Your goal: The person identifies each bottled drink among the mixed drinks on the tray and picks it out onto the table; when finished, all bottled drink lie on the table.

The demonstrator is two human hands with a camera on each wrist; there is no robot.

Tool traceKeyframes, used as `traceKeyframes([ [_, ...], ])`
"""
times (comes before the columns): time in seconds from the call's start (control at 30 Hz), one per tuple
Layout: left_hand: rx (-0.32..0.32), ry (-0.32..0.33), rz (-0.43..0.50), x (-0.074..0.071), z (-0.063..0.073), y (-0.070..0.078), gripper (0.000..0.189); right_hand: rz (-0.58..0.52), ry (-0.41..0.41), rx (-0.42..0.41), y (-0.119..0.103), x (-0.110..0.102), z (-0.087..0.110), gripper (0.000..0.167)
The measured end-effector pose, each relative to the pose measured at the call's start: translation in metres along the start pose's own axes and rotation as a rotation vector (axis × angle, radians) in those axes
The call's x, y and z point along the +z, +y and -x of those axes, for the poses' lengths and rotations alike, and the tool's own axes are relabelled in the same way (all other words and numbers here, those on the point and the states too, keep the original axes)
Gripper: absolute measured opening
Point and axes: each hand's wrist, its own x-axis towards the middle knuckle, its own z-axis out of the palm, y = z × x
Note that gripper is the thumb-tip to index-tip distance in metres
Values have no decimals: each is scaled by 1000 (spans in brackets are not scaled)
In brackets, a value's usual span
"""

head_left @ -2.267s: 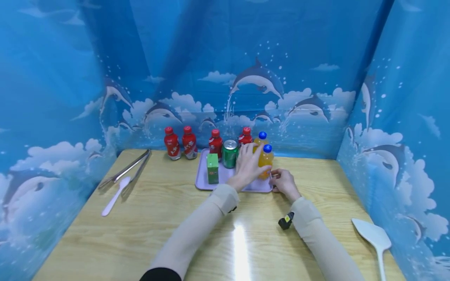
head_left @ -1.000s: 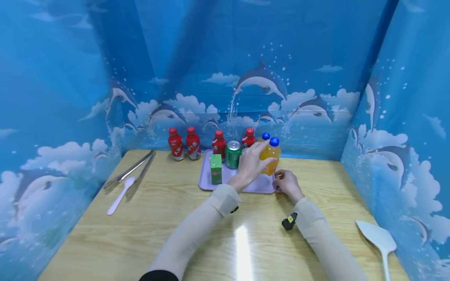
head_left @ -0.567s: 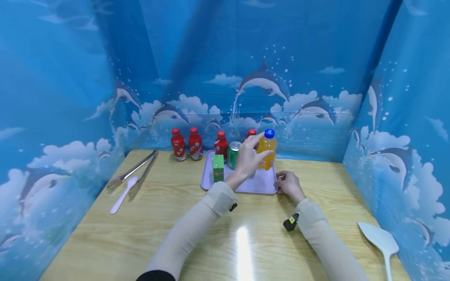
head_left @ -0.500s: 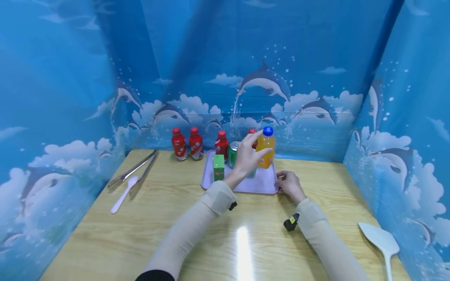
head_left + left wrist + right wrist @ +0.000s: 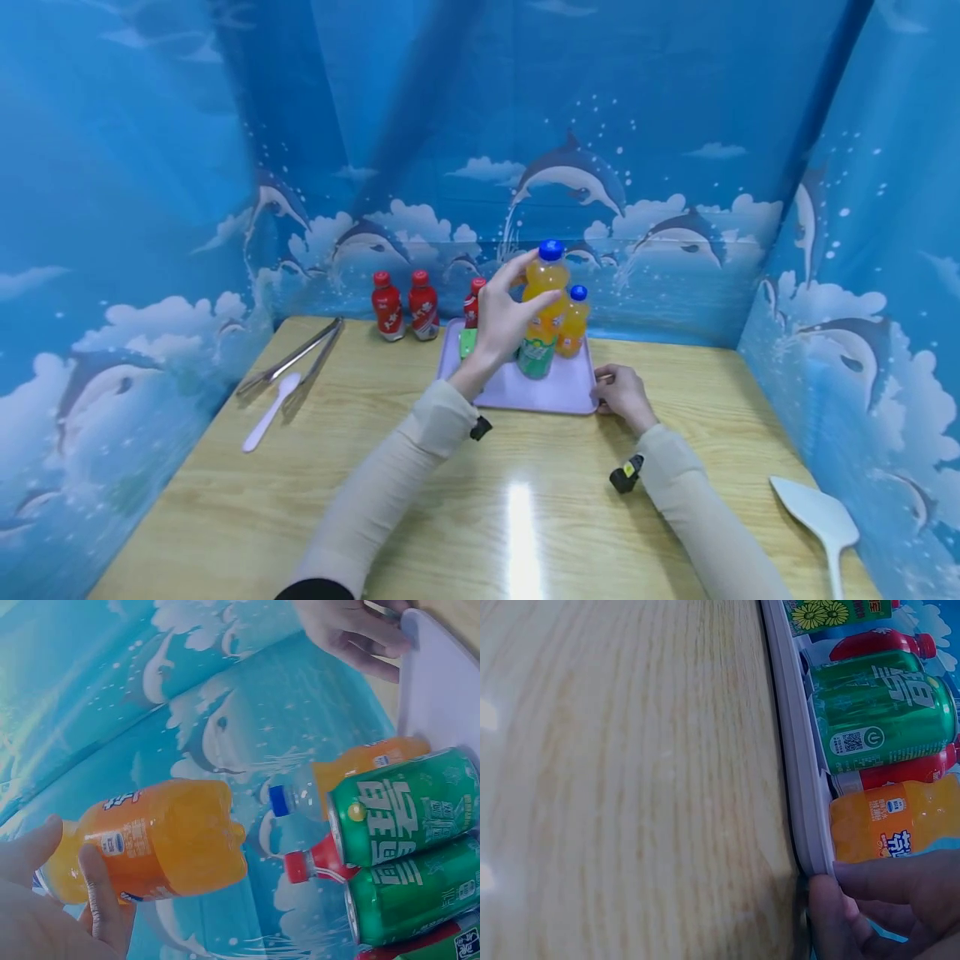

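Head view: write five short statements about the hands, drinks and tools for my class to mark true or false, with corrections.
1. The left hand holds an orange drink bottle. True.
2. That bottle's cap is red. False: it is blue.
3. The right hand pinches the tray at its corner. True.
4. The tongs lie on the tray. False: they lie on the table.
5. The spatula is black. False: it is white.

In your right wrist view, the nearest green can [image 5: 885, 712] reads 雪碧 in large white characters, above a QR code and a power-button sign (both in one white frame). Your held orange bottle [image 5: 180, 840] bears blue-edged lettering, turned too far to read; white characters on the red bottles [image 5: 387, 312] are too small.
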Motion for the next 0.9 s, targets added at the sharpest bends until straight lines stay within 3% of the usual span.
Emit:
traceKeyframes([
  [0.37,5,55,53,-36,5,0,60,2,3,13,3,1,-5,49],
  [0.9,-67,196,-78,-101,2,-31,63,-19,-8,32,-2,0,-1,47],
])
